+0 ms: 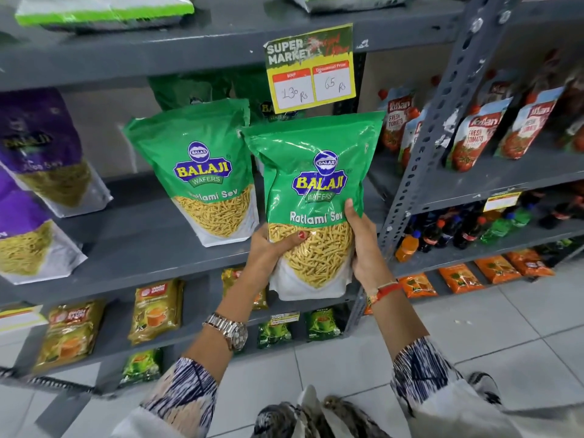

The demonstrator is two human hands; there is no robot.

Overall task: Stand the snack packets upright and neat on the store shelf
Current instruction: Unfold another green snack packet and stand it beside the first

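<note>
Head view: I see a green Ratlami Sev packet [311,197], clear window showing yellow sev strands, held upright in front of the grey shelf [151,235], its base below the shelf edge. My left hand [268,248] wraps its lower left side, thumb across the window; my right hand [363,245] clasps its right edge. A second green packet [202,172] stands on the shelf, left. More green packets behind sit partly hidden by a price tag [311,67]. Purple packets [41,159] are cut off far left.

Green-and-white snack packets [311,197], purple packets [38,147], grey shelf [142,235], blue-white patterned sleeves [186,393].
</note>
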